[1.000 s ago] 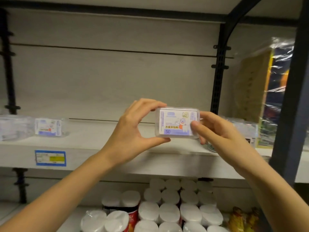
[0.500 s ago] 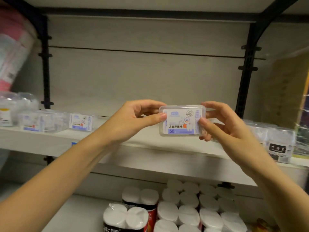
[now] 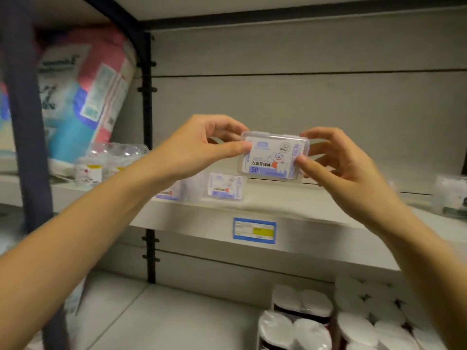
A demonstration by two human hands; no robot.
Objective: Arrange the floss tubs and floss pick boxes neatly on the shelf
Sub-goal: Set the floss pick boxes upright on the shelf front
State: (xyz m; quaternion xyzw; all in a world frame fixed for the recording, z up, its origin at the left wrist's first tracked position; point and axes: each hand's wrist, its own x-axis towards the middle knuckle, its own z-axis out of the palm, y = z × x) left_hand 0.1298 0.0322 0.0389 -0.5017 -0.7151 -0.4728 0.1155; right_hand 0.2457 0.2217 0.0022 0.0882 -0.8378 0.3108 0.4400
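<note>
While both hands, left (image 3: 199, 147) and right (image 3: 336, 170), pinched a clear plastic floss pick box (image 3: 274, 156) by its ends above the pale shelf (image 3: 316, 231), setting it squarely beside the shelved box (image 3: 225, 188) seemingly remained.

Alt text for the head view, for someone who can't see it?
Two hands hold a clear floss pick box, label toward the camera, above a pale shelf: left hand pinching its left end, right hand its right end. A second box stands on the shelf, lower left.
</note>
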